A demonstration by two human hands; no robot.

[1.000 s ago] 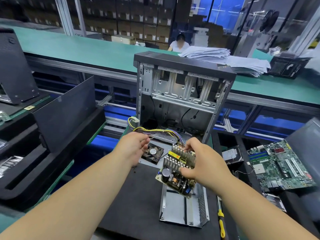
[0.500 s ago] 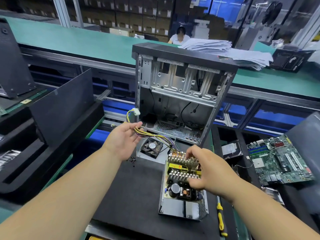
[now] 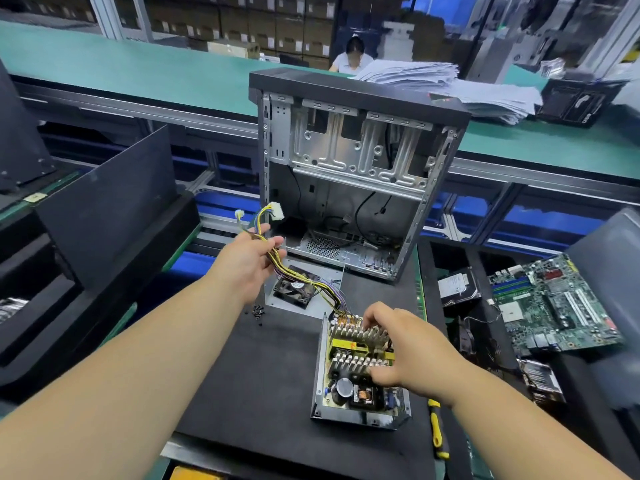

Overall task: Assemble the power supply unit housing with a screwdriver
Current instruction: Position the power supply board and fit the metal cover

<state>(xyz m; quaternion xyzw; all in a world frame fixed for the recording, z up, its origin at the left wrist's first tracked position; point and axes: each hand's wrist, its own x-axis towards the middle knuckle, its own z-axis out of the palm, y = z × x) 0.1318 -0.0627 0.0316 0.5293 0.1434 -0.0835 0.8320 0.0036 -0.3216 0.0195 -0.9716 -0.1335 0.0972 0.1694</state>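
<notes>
- Lower centre-right of the frame, on a black mat [image 3: 249, 368]: open metal power supply housing [image 3: 360, 415] with the circuit board [image 3: 356, 368] seated inside, showing two rows of finned silver heatsinks, a yellow transformer, a large dark capacitor and a copper coil.
- Over the board: right hand [image 3: 412, 348], fingers curled down and gripping the heatsinks from above.
- Left of centre, raised above the mat: left hand [image 3: 251, 263], fingers closed round the wire bundle [image 3: 301, 275] of yellow, black and purple leads running back to the board's far end; white connectors [image 3: 276, 211] sticking up past the fingers.
- Between the two hands, lying flat: grey cover plate with a black fan [image 3: 293, 286]; round label on the fan hub too small to read.
- Beside the fan plate, to its left: small dark screws [image 3: 258, 310] scattered on the mat.
- Lower right, just beside the housing: yellow-and-black screwdriver [image 3: 437, 433], lying untouched.
- Centre, behind everything: empty upright computer case [image 3: 349, 161].
- Far right: green motherboard [image 3: 554, 303], markings blurred and unreadable.
</notes>
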